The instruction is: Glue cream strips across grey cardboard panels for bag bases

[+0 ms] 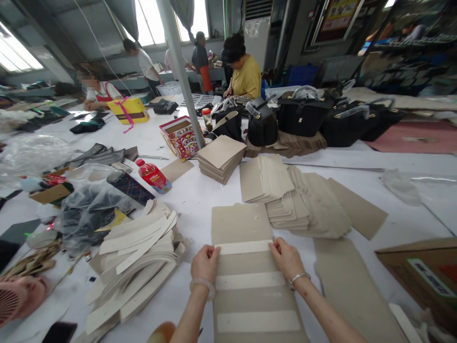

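Observation:
A white strip [244, 247] lies across a long beige board [243, 224] in front of me. My left hand [205, 264] pinches its left end, and my right hand [286, 257] pinches the right end. Nearer to me, another white strip [252, 280] and a third strip [259, 321] lie crosswise on the same board, roughly parallel. To the left of my left hand is a loose pile of white strips [139, 257], some of them curved. Beyond my right hand, overlapping beige pieces [303, 200] are fanned out in stacks.
A stack of beige boards [221, 155] stands behind, near a metal pole [182, 71]. A red bottle [153, 176] lies left of it. Black handbags [303, 114] line the far side. At right sits a cardboard box [421, 271]. A person in yellow [248, 78] works across the table.

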Motion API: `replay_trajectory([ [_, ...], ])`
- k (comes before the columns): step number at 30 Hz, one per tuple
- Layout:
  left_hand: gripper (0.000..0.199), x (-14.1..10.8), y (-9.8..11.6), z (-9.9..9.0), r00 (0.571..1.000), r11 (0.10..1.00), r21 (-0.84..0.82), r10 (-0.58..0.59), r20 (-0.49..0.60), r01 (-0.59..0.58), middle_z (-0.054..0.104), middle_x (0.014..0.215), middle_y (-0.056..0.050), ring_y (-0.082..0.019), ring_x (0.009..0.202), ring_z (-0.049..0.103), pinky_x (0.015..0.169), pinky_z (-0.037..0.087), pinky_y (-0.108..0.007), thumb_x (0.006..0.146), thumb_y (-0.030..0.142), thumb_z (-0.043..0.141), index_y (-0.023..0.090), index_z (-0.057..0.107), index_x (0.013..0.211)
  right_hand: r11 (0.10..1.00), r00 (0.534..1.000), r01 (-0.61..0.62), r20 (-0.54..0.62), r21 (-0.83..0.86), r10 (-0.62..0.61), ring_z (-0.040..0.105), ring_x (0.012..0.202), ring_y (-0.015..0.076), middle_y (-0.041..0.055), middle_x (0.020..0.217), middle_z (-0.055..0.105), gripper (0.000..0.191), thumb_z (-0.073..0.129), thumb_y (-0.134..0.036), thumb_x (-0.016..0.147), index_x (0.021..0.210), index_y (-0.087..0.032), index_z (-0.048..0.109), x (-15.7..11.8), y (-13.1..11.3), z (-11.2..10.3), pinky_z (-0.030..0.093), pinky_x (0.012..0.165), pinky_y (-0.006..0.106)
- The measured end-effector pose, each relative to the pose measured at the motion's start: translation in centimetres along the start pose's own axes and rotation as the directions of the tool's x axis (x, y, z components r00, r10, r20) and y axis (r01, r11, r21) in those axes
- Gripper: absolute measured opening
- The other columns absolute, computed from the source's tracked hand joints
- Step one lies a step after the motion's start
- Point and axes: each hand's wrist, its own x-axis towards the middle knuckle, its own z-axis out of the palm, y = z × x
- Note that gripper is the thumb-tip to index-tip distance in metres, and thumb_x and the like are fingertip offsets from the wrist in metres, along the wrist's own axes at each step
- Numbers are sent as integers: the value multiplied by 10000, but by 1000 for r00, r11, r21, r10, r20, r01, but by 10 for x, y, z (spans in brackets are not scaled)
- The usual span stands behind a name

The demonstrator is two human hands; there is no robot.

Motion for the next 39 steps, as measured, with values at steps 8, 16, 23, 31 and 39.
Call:
replay_trajectory([
  [8,186,-9,12,-1,966,950,211,250,-63,-232,580,950,-13,-140,790,546,612,362,-242,845,281,370,241,509,961,996,999,-45,21,-78,47,527,564,134,-17,604,580,167,386,-317,843,779,-208,497,-4,-12,-10,257,514,229],
  [16,258,-11,15,6,738,599,450,623,260,-663,554,1005,-41,-175,970,477,828,394,-296,809,89,395,215,552,970,879,983,182,75,-441,-166,553,774,142,19,930,574,228,333,-124,856,878,-231,533,-9,-39,-21,303,536,232],
  [23,615,-28,17,16,735,519,545,599,318,-658,497,1047,-92,-215,951,461,818,392,-343,720,2,396,242,332,1283,786,954,300,164,-541,-251,539,842,197,68,936,547,475,398,-2,761,1144,-275,461,-26,-49,-21,329,593,254],
  [31,531,-35,27,11,750,544,525,553,363,-655,475,1024,-166,-281,963,421,823,330,-422,774,104,370,174,331,1299,731,934,358,214,-581,-287,529,863,217,111,1003,543,517,402,-5,744,1187,-259,479,-38,-53,-21,325,669,306],
  [39,509,-36,40,-7,790,602,512,471,392,-613,493,1079,-160,-278,1016,436,891,297,-437,730,251,500,204,434,1232,767,900,425,130,-482,-417,507,959,239,77,1101,567,451,407,-15,709,984,-299,624,-25,-43,-18,313,702,340],
])
